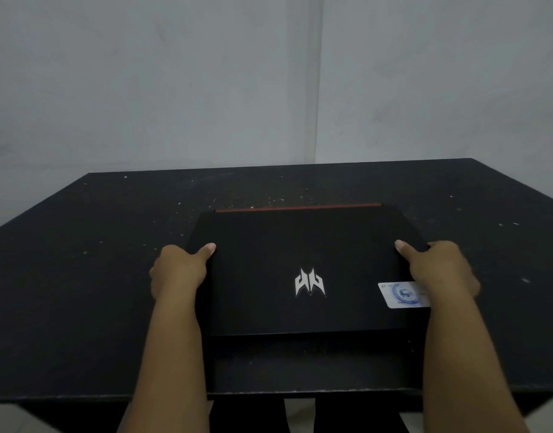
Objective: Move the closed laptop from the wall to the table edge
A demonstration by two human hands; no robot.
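Both hands, left hand [178, 270] and right hand [440, 270], held a firm grip on the closed laptop [309, 270], mid-surface [81, 276], away from the wall [144, 73]. Next, probably, drawing it to the near edge.

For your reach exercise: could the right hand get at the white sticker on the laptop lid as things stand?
Probably yes. The right hand grips the laptop at its right side, and the sticker lies just beside its wrist, partly covered by it. Nothing else blocks it, though the hand would have to let go.
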